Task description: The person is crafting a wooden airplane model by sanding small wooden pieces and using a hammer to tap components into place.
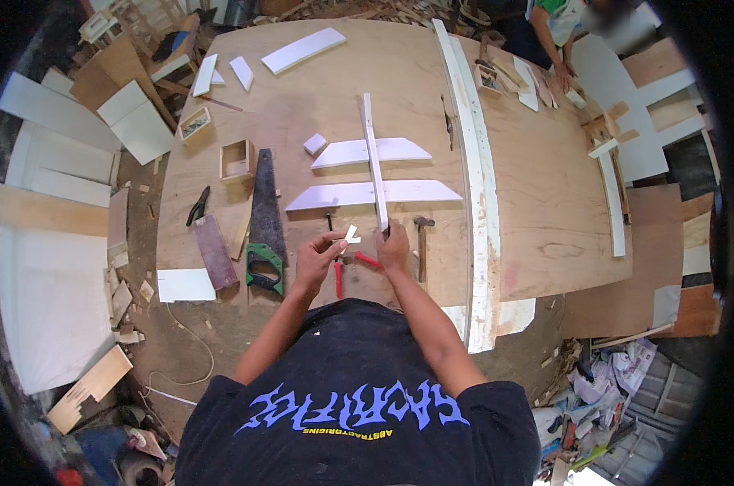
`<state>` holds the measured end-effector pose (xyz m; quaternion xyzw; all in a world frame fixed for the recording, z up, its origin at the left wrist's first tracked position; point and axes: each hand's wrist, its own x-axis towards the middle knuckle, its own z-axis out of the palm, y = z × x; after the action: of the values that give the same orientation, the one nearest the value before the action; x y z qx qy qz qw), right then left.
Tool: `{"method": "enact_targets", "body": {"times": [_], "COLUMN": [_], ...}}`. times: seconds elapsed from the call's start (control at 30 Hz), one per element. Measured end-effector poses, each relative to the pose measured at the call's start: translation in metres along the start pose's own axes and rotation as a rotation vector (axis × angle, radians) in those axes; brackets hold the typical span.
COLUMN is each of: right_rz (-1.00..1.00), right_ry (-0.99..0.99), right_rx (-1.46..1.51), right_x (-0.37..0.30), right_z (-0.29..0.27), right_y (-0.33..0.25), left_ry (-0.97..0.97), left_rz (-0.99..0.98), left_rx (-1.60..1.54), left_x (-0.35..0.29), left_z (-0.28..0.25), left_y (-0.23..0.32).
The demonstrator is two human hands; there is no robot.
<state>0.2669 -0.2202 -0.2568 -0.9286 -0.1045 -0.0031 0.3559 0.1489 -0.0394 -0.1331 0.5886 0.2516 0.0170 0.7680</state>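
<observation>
My left hand (318,257) pinches small white strips (352,233) between thumb and fingertips. Closed round the near end of a long narrow white board (373,158) is my right hand (393,249). That board lies across two white crosspieces with slanted ends, a shorter one (343,154) farther off and a longer one (334,196) nearer me. A small white block (314,144) sits left of the shorter crosspiece. Just right of my right hand lies a hammer (422,247). Red tool handles (368,260) show between my hands; their tool heads are partly hidden.
A handsaw (266,206), pliers (198,206), a wooden box (236,160) and a box of small hardware (194,127) lie leftward on the wooden table (537,178). A long white beam (474,162) crosses it on the right. Another person's hand (563,74) is at the far right.
</observation>
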Motion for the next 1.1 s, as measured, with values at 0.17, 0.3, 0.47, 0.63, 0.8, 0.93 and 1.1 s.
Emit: {"method": "enact_targets", "body": {"times": [0.17,0.3,0.47,0.63,0.8,0.93,1.1], "right_rz": [0.031,-0.05,-0.196,-0.306,-0.429,-0.431,-0.456], "right_ry": [0.066,0.134,0.273,0.374,0.448,0.496,0.549], "right_rx": [0.043,0.025,-0.11,0.035,0.193,0.226,0.228], "right_x": [0.006,0.004,0.011,0.036,0.052,0.059,0.058], "right_z": [-0.013,-0.038,-0.095,-0.131,-0.145,-0.148,-0.153], "right_y": [-0.003,-0.036,-0.093,-0.132,-0.171,-0.197,-0.223], "left_ry": [0.041,0.086,0.104,0.121,0.015,-0.001,0.051], "left_rz": [0.034,0.042,0.108,0.271,0.412,0.479,0.476], "left_rx": [-0.044,-0.078,-0.044,-0.014,-0.066,-0.116,-0.141], "left_x": [-0.021,-0.031,-0.033,-0.034,-0.034,-0.038,-0.048], "left_z": [0.0,-0.008,-0.012,0.005,0.02,0.023,0.014], "left_y": [0.01,0.012,0.006,0.03,0.084,0.117,0.134]}}
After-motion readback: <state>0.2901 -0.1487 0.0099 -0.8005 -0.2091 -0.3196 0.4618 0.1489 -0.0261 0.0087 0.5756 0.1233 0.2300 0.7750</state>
